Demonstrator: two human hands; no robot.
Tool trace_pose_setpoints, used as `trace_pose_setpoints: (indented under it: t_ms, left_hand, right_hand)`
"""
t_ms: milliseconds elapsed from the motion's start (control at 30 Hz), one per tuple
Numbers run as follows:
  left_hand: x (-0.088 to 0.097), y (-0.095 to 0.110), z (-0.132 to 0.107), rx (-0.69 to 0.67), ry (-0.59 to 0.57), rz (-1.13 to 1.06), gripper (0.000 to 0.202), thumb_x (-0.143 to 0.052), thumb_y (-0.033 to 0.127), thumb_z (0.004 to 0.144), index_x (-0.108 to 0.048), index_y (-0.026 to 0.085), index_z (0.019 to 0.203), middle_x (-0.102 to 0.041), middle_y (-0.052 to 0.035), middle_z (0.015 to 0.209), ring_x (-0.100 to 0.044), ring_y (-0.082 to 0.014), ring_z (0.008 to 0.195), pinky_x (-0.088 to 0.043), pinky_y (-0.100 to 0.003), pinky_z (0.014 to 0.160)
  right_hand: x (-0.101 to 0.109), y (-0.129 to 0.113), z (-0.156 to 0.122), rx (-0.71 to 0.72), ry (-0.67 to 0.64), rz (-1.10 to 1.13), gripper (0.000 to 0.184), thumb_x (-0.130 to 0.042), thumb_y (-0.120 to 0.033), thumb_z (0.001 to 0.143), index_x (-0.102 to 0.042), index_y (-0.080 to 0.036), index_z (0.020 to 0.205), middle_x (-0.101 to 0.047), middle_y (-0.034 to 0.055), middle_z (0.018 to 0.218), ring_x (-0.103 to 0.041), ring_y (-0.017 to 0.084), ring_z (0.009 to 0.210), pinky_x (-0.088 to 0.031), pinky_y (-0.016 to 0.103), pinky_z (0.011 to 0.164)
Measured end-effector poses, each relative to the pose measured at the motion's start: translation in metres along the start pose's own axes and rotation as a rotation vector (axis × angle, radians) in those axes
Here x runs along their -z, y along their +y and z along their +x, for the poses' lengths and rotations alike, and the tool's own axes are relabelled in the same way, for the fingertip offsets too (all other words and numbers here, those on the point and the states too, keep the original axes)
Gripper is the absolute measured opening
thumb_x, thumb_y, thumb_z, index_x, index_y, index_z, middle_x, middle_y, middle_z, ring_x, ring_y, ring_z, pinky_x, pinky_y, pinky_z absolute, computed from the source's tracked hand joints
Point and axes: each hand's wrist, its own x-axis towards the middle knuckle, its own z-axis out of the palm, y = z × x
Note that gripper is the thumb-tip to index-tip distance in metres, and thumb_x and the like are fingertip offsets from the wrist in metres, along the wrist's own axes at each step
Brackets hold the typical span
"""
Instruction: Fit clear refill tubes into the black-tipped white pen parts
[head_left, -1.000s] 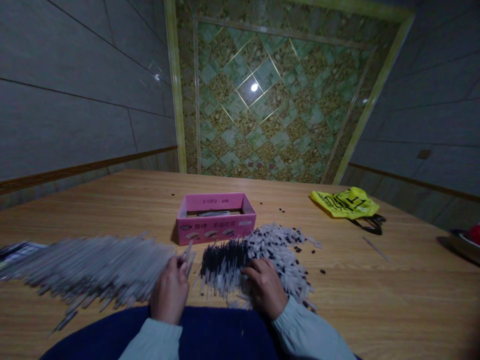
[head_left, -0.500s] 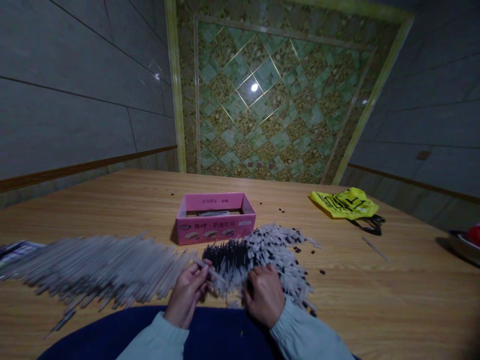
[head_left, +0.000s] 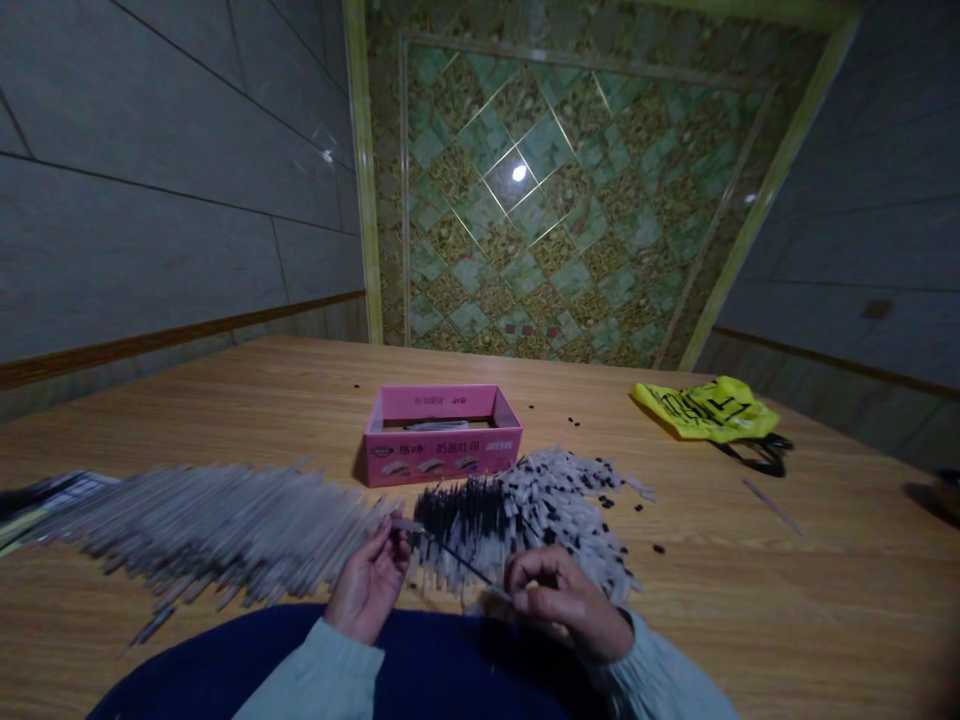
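Note:
My left hand [head_left: 369, 585] pinches a short whitish translucent piece, like a pen cap [head_left: 409, 525], between thumb and fingers. From it a thin dark rod, like a pen refill [head_left: 463, 562], slants down to my right hand [head_left: 566, 600]. My right hand is closed on the rod's whitish lower end. Whether the rod sits inside the cap-like piece is too small to tell. Behind the hands lies a heap of dark-ended thin sticks [head_left: 469, 510]. A pile of short white pieces with black bits [head_left: 562, 485] adjoins it. Long translucent sticks [head_left: 225, 525] lie in rows beyond my left hand.
A pink open box [head_left: 442, 462] stands behind the heaps with some sticks inside. A yellow bag [head_left: 705, 408] with black straps lies at the right, near a single stick [head_left: 772, 505]. Small black bits dot the wooden table [head_left: 750, 620]. A tiled wall rises behind.
My right hand has come away from the heap and moved right, now gripping the dark rod's lower end. The rod now spans both hands. The view has shifted slightly left.

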Motion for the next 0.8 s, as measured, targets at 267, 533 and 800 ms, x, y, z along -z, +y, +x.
trace_pose_setpoints:
  t_ms: [267,533,800]
  left_hand:
    - [-0.002,-0.004,-0.001,-0.051,-0.038,0.070,0.022,-0.043,0.002,0.084,-0.064,0.009,0.081,-0.063,-0.0037,0.067,-0.060,-0.0070,0.052,-0.051,-0.015,0.045]
    - [-0.001,-0.007,-0.003,-0.119,-0.098,0.185,0.017,-0.050,0.002,0.079,-0.065,0.008,0.083,-0.063,-0.0041,0.068,-0.058,-0.0073,0.050,-0.050,-0.016,0.044]
    - [-0.003,-0.014,-0.004,-0.132,-0.110,0.307,0.010,-0.059,0.006,0.075,-0.064,0.010,0.082,-0.065,-0.0027,0.065,-0.061,-0.0088,0.050,-0.051,-0.016,0.046]
  right_hand:
    - [-0.001,0.010,0.002,-0.028,0.004,0.040,0.013,-0.057,-0.027,0.059,-0.058,-0.014,0.056,-0.048,-0.0016,0.054,-0.039,0.011,0.056,-0.028,0.023,0.054]
    - [0.000,0.008,0.004,-0.125,0.000,0.155,0.013,-0.055,-0.027,0.054,-0.054,-0.015,0.049,-0.042,-0.0032,0.045,-0.032,0.008,0.047,-0.023,0.021,0.047]
    - [0.002,0.010,0.003,-0.097,0.021,0.181,0.011,-0.054,-0.024,0.053,-0.055,-0.014,0.049,-0.045,-0.0023,0.046,-0.034,0.009,0.047,-0.024,0.021,0.047]
